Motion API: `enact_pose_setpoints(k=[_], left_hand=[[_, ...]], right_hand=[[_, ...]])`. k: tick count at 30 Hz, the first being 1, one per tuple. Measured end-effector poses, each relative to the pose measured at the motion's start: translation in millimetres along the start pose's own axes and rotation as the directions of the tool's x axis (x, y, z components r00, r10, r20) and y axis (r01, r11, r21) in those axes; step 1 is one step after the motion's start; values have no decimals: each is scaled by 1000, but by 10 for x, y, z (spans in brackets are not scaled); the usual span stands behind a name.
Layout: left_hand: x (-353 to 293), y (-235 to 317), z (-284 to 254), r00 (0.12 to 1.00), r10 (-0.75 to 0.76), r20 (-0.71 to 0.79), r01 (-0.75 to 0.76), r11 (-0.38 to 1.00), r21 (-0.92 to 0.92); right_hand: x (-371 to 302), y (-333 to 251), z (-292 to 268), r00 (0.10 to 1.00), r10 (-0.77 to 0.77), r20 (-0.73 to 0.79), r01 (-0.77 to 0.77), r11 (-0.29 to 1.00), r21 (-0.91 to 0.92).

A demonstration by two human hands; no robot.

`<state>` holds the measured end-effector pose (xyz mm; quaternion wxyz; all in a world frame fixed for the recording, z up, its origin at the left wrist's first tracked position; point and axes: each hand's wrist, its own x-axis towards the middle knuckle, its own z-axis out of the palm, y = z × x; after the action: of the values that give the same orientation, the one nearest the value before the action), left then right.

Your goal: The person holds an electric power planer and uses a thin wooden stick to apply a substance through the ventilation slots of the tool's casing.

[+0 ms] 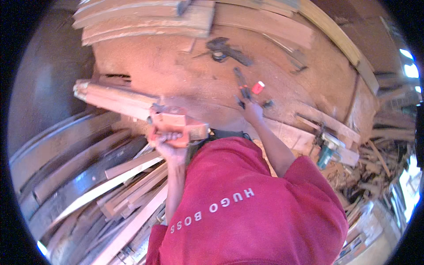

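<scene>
My left hand (168, 142) is closed around the handle of an orange power tool that looks like an electric planer (176, 123). The tool sits at the near end of a long wooden beam (117, 98), which runs off to the left. Over the bench, my right hand (252, 111) reaches forward to a dark hand tool with an orange part (242, 86). Motion blurs its fingers, so whether they grip that tool is unclear. Just beside them lies a small red object with a white end (258, 87).
A dark power tool, perhaps an angle grinder (227, 53), lies on the dusty bench (154, 62). Boards (145, 26) are stacked along the far edge. At right stands a green power tool (327, 152). Timber lengths (132, 194) crowd the lower left; wood scraps (366, 172) lie right.
</scene>
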<state>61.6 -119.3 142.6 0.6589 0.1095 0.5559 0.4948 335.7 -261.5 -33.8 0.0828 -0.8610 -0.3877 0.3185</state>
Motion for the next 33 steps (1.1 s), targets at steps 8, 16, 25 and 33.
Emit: enact_pose_setpoints(k=[8, 16, 25, 33], left_hand=[[19, 170, -288, 996, 76, 53, -91, 909, 408], [109, 511, -78, 986, -6, 164, -62, 912, 406], [232, 885, 212, 980, -61, 188, -52, 837, 544], [590, 1595, -473, 865, -203, 460, 187, 979, 80]], right_hand=[[-164, 586, 299, 855, 285, -434, -121, 922, 369], [-1131, 2005, 738, 590, 642, -490, -608, 752, 254], [-896, 1354, 564, 622, 571, -535, -203, 779, 594], [-1417, -949, -782, 927, 375, -25, 238, -531, 813]])
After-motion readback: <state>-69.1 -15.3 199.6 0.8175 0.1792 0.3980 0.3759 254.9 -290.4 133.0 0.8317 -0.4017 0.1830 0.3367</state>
